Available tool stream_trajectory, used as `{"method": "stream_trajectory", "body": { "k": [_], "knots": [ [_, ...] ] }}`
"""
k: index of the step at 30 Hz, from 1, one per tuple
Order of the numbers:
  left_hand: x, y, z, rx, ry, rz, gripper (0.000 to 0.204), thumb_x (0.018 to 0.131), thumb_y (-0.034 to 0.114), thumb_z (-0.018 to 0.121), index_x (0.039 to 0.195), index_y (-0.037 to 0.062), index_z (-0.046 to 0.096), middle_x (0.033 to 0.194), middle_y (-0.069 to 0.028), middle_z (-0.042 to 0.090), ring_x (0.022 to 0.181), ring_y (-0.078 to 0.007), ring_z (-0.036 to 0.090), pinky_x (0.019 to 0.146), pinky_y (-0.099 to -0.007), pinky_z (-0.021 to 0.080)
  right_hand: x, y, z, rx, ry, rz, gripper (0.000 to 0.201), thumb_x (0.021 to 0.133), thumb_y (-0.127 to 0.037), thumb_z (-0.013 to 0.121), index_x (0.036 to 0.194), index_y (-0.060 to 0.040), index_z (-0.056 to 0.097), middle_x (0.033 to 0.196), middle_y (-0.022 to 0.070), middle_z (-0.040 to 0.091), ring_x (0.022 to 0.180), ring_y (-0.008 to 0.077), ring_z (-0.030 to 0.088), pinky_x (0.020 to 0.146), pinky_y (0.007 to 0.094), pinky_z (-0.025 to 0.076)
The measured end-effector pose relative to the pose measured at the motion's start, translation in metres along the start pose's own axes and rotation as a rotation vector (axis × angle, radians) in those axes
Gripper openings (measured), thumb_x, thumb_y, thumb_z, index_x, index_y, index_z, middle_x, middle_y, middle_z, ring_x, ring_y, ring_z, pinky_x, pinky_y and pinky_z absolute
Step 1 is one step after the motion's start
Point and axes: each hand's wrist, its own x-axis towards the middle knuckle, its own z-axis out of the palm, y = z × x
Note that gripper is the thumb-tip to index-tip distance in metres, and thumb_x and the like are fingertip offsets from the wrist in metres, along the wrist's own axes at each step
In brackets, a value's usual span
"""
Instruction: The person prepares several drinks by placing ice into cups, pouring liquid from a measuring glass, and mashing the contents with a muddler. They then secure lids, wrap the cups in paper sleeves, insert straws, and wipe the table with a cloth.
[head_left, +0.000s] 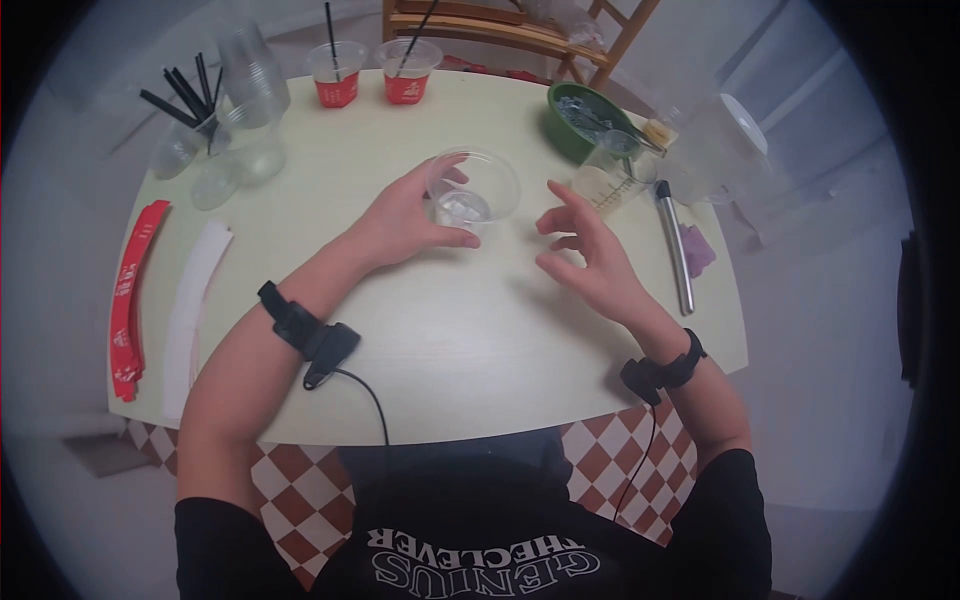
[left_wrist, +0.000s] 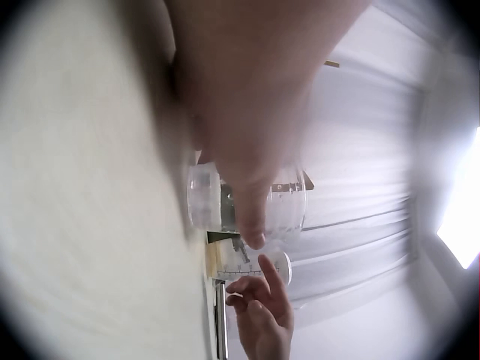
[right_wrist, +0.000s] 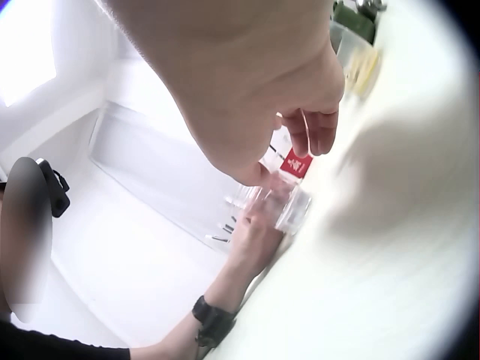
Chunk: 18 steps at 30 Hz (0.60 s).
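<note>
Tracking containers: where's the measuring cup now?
In the head view, the measuring cup is on the right, just beyond the right hand and beside the green bowl.

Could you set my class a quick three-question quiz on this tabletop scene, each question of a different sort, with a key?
1. Which hand holds a clear cup?
2. True or false: in the head view, the green bowl stands to the left of that cup.
3. Fill in the colour: the two cups with black straws wear ____ sleeves.

Key:
1. The left hand.
2. False; the green bowl stands to its right.
3. Red.
</note>
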Motion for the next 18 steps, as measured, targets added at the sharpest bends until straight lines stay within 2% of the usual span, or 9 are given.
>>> {"method": "stream_trajectory", "body": {
  "k": [1, 3, 4, 6, 8, 10, 14, 16, 18],
  "knots": [
    [-0.001, 0.003, 0.000, 0.017, 0.003, 0.025, 0.101, 0.075, 0.022, 0.098, 0.160, 0.0072, 0.047, 0.140, -0.0138, 0.064, 0.133, -0.0284, 0.060, 0.116, -0.0411, 0.047, 0.012, 0.002, 0.016, 0.031, -0.009, -0.021, 0.088, 0.092, -0.007, 0.079, 0.168, -0.0084, 0.035, 0.130, 0.0127, 0.064, 0.126, 0.0226, 0.062, 0.106, 0.0397, 0.053],
    [-0.003, 0.009, -0.006, 0.061, 0.011, 0.045, 0.101, 0.076, 0.024, 0.097, 0.161, 0.0067, 0.046, 0.140, -0.0143, 0.063, 0.132, -0.0292, 0.060, 0.116, -0.0413, 0.047, 0.037, 0.007, 0.040, 0.218, 0.045, -0.090, 0.117, 0.088, -0.013, 0.087, 0.174, -0.0082, 0.007, 0.146, 0.0195, 0.054, 0.141, 0.0296, 0.054, 0.121, 0.0444, 0.044],
    [-0.002, 0.011, -0.011, 0.280, 0.006, 0.025, 0.099, 0.078, 0.026, 0.095, 0.161, 0.0062, 0.045, 0.139, -0.0147, 0.062, 0.130, -0.0300, 0.059, 0.116, -0.0407, 0.047, 0.047, 0.006, 0.049, 0.241, 0.049, -0.090, 0.127, 0.086, -0.012, 0.089, 0.174, -0.0086, -0.003, 0.150, 0.0237, 0.051, 0.147, 0.0327, 0.050, 0.126, 0.0468, 0.039],
    [-0.005, 0.017, -0.032, 0.515, 0.006, 0.000, 0.096, 0.081, 0.028, 0.092, 0.161, 0.0056, 0.044, 0.139, -0.0151, 0.061, 0.128, -0.0309, 0.059, 0.115, -0.0400, 0.047, 0.061, 0.015, 0.064, 0.340, 0.056, -0.108, 0.126, 0.086, -0.010, 0.088, 0.174, -0.0080, -0.002, 0.151, 0.0238, 0.052, 0.147, 0.0323, 0.050, 0.126, 0.0469, 0.039],
    [-0.012, 0.041, -0.064, 0.774, -0.207, -0.128, 0.084, 0.085, 0.031, 0.088, 0.156, 0.0041, 0.051, 0.129, -0.0147, 0.065, 0.113, -0.0288, 0.063, 0.102, -0.0383, 0.052, 0.068, 0.017, 0.075, 0.439, 0.057, -0.110, 0.125, 0.086, -0.009, 0.088, 0.174, -0.0074, -0.001, 0.151, 0.0239, 0.052, 0.146, 0.0318, 0.051, 0.126, 0.0469, 0.039],
    [-0.015, 0.079, -0.107, 0.609, -0.264, -0.311, 0.068, 0.085, 0.039, 0.085, 0.138, 0.0010, 0.066, 0.116, -0.0169, 0.072, 0.107, -0.0299, 0.070, 0.093, -0.0392, 0.056, 0.068, 0.017, 0.077, 0.426, 0.051, -0.149, 0.119, 0.086, -0.007, 0.086, 0.173, -0.0068, 0.004, 0.150, 0.0238, 0.054, 0.144, 0.0310, 0.053, 0.127, 0.0455, 0.039],
    [-0.052, 0.100, -0.196, 0.635, 0.164, -0.316, 0.033, 0.090, 0.025, 0.077, 0.110, -0.0020, 0.077, 0.090, -0.0076, 0.075, 0.082, -0.0155, 0.068, 0.072, -0.0331, 0.054, 0.067, 0.020, 0.080, 0.374, 0.083, -0.162, 0.113, 0.086, -0.006, 0.087, 0.172, -0.0063, 0.013, 0.148, 0.0225, 0.056, 0.141, 0.0300, 0.057, 0.126, 0.0439, 0.040],
    [-0.066, 0.081, -0.241, 0.707, 0.334, -0.451, 0.035, 0.088, 0.023, 0.078, 0.114, -0.0004, 0.076, 0.095, -0.0084, 0.076, 0.088, -0.0183, 0.070, 0.077, -0.0344, 0.055, 0.067, 0.019, 0.081, 0.300, 0.100, -0.168, 0.108, 0.086, -0.008, 0.089, 0.170, -0.0060, 0.020, 0.148, 0.0219, 0.057, 0.140, 0.0298, 0.059, 0.126, 0.0437, 0.041],
    [-0.072, 0.049, -0.272, 0.737, 0.315, -0.553, 0.041, 0.085, 0.024, 0.081, 0.118, 0.0012, 0.074, 0.102, -0.0109, 0.076, 0.095, -0.0213, 0.071, 0.083, -0.0361, 0.055, 0.065, 0.017, 0.080, 0.313, 0.107, -0.160, 0.108, 0.086, -0.008, 0.089, 0.170, -0.0061, 0.022, 0.148, 0.0219, 0.057, 0.139, 0.0297, 0.059, 0.125, 0.0437, 0.041]
  ]
}}
